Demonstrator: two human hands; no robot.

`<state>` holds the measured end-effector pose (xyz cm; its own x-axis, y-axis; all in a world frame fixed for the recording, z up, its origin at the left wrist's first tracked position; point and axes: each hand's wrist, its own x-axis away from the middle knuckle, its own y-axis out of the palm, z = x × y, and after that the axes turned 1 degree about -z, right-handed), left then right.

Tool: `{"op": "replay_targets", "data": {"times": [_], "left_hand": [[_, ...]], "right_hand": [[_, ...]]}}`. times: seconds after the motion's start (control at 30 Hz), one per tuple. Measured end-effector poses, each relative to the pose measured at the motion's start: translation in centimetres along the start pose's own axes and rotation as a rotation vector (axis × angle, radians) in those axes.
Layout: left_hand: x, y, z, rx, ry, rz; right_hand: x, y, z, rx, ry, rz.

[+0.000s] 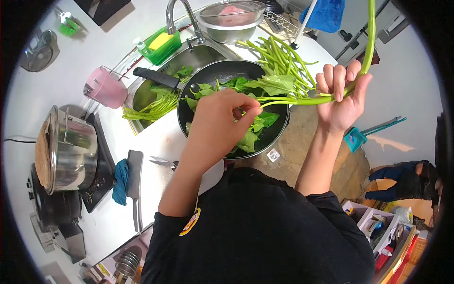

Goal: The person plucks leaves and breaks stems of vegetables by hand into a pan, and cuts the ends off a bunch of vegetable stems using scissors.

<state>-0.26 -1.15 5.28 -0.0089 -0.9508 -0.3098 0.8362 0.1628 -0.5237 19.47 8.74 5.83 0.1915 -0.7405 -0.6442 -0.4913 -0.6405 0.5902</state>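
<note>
A long green stem (370,42) runs up out of view from my right hand (343,94), whose fingers are wrapped round it. My left hand (222,120) pinches the thin end of a side stalk (279,101) over the black pan (283,124). Green leaves (248,141) lie in the pan, partly hidden under my left hand. Beyond the pan, a bunch of cut stems (279,54) rests on the white counter. More leafy greens (158,105) hang over the near edge of the metal sink (208,48).
Around the sink stand a pink pitcher (108,87), a green soap caddy (163,46) and a metal bowl (230,32). At left are a steel pot (78,151), a cleaver (134,175) and a knife (163,162). Another person (406,182) is at far right.
</note>
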Motion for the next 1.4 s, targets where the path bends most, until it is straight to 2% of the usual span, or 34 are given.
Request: {"op": "replay_targets", "data": {"times": [0.1, 0.2, 0.3, 0.4, 0.5, 0.57, 0.6, 0.7, 0.73, 0.83, 0.93, 1.03, 1.13, 1.33, 1.4], "left_hand": [[0.0, 1.1, -0.6, -0.11, 0.05, 0.076], [0.0, 1.6, -1.1, -0.141, 0.047, 0.021], [-0.7, 3.5, -3.5, 0.156, -0.036, 0.222], [-1.6, 4.0, -5.4, 0.65, -0.254, 0.288], [-1.5, 3.3, -7.5, 0.974, -0.436, 0.475], [-0.7, 1.2, -8.1, 0.761, -0.434, 0.292], [-0.6, 0.0, -8.0, 0.529, -0.394, 0.174], [-0.7, -1.0, -6.3, -0.047, -0.101, 0.223], [-0.9, -0.8, -5.4, 0.009, -0.135, 0.24], [-1.4, -0.3, -1.8, 0.083, 0.121, 0.097], [-2.4, 0.8, -1.0, 0.146, 0.2, -0.206], [-2.8, 1.8, -1.2, 0.085, 0.259, -0.279], [-3.0, 1.8, -0.4, 0.01, 0.161, -0.244], [-2.7, 2.1, -1.3, 0.023, 0.272, -0.399], [-2.3, 2.6, -1.6, 0.026, 0.306, -0.338]], "right_hand": [[0.1, 0.6, 0.1, 0.021, -0.007, -0.023], [0.3, 1.2, 0.5, 0.022, -0.012, -0.031], [0.4, 1.7, 0.9, 0.097, -0.072, -0.034], [0.7, 1.3, 1.5, 0.152, -0.098, -0.022], [0.6, 1.0, 0.8, 0.199, -0.142, 0.051], [0.3, 0.4, 0.2, 0.223, -0.166, 0.053], [0.2, 0.1, -0.1, 0.225, -0.173, 0.056], [0.0, -0.3, -0.2, 0.202, -0.157, 0.043], [0.0, -0.2, 0.0, 0.189, -0.129, 0.023], [-0.1, 0.1, 0.5, 0.099, -0.021, -0.061], [-0.2, 0.5, 0.8, 0.005, 0.071, -0.128], [0.0, 0.5, 0.8, -0.006, 0.094, -0.139], [0.1, 0.4, 0.6, -0.023, 0.083, -0.159], [0.1, 0.4, 0.0, -0.05, 0.093, -0.171], [0.2, 0.5, 0.0, -0.062, 0.092, -0.168]]}}
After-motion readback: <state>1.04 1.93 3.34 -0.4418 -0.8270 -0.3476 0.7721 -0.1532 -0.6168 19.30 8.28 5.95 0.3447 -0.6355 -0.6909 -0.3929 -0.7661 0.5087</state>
